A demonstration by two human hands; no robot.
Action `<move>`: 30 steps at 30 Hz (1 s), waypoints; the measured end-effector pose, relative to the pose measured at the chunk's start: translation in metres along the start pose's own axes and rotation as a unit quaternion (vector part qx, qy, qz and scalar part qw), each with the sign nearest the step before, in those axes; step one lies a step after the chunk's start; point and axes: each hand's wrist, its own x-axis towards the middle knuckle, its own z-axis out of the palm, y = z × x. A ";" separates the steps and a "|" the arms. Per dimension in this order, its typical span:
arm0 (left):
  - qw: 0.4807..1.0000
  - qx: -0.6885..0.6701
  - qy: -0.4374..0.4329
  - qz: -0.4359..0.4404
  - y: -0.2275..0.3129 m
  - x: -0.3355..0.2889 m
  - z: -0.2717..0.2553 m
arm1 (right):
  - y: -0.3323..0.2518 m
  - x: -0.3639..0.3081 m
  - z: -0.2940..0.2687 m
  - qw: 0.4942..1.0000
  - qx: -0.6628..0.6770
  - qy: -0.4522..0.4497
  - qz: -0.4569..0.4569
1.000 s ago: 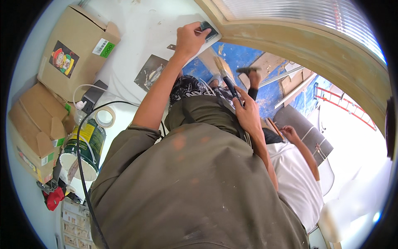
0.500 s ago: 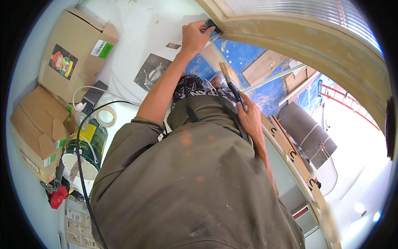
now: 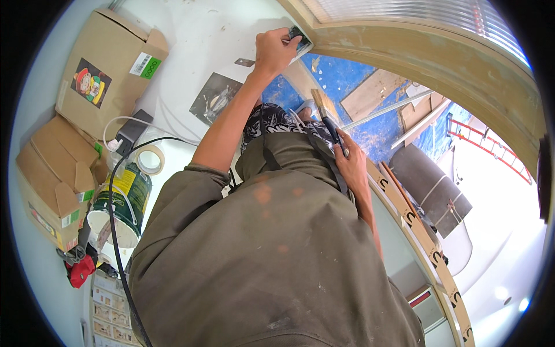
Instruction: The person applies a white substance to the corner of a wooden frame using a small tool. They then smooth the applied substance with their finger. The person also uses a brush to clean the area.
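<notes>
Since a moment ago your left hand (image 3: 276, 51) has climbed higher up the white wall, and it now sits right at the corner where the wall meets the wooden frame (image 3: 422, 55). Its fingers are closed around a small dark block (image 3: 299, 36), likely a sanding pad, pressed against the surface; I cannot tell exactly what it is. Your right hand (image 3: 351, 165) has stayed low by your waist, curled shut on the dark handle of a paintbrush (image 3: 325, 113) whose bristles point up toward the wall.

To work this corner well, keep the block flat and your strokes short, so you do not scuff the wood. Hold the brush bristles clear of your shirt. The green paint can (image 3: 122, 199) and the roll of tape (image 3: 149, 159) lie well below to your left, among cardboard boxes (image 3: 95, 69).
</notes>
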 end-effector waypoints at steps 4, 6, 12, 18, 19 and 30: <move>1.000 0.018 0.000 0.021 0.005 0.002 0.002 | -0.002 0.002 0.002 1.000 0.000 -0.016 0.013; 0.999 0.025 0.014 0.031 0.001 -0.002 0.005 | -0.007 0.003 0.001 0.999 0.008 -0.031 0.023; 0.996 -0.005 0.086 0.003 0.003 -0.007 0.000 | 0.007 0.003 0.005 1.000 -0.004 -0.004 0.002; 0.999 -0.021 0.044 -0.017 -0.014 -0.004 0.001 | 0.000 0.006 0.004 0.999 0.014 -0.031 0.017; 0.999 -0.011 0.044 -0.008 -0.013 -0.003 0.003 | 0.001 0.006 0.006 0.999 0.014 -0.030 0.013; 0.995 -0.025 0.087 -0.045 0.002 0.001 -0.018 | 0.004 0.013 -0.006 0.997 0.005 -0.071 0.003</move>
